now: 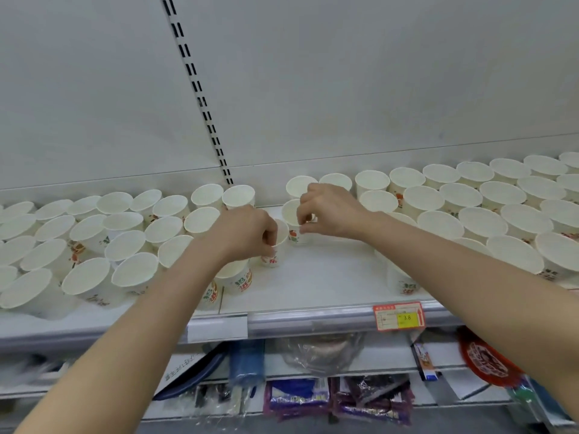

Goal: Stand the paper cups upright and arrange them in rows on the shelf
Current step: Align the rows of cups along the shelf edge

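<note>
White shelf (329, 277) background: our left hand (247, 228) pinches one upright cup (275, 245); right hand (329, 211) fingers curl over another cup (297, 227), contact uncertain. Upright cups (470, 208) fill both sides; we judge only the centre gap remains.

Bright, even light; blurred, warped edges

White printed paper cups (441, 225) stand upright, crowding the shelf (329, 277).
</note>
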A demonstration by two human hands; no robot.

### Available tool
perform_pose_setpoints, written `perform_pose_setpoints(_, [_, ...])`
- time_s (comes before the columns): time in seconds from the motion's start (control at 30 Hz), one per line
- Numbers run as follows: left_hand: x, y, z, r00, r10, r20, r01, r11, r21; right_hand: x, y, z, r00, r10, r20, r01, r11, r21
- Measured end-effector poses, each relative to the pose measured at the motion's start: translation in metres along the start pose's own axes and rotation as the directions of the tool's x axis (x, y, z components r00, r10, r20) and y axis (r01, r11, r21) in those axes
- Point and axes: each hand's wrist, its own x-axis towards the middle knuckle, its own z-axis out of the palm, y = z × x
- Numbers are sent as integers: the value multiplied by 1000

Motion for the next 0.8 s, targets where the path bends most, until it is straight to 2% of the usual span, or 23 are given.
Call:
perform_pose_setpoints(0.2, [13, 20, 13, 983, 95, -160, -101, 994, -31, -26, 24, -13, 998, 59, -31, -62, 993, -105])
perform_pose_setpoints(0.3, [18, 9, 9, 976, 156, -152, -172, 980, -98, -37, 33, -20, 993, 120, 17, -116, 985, -130])
perform_pose_setpoints(0.4, [22, -6, 6, 972, 206, -111, -217, 972, -95, -41, 27, -21, 971, 236, 39, -233, 971, -62])
perform_pose_setpoints(0.67, [42, -5, 11, 972, 194, -132, -205, 975, -81, -34, 20, -11, 924, 383, 3, -383, 924, 2])
perform_pose_setpoints(0.8, [42, -5, 17, 967, 159, -201, -196, 964, -178, -50, 33, -24, 928, 371, 38, -372, 928, 17])
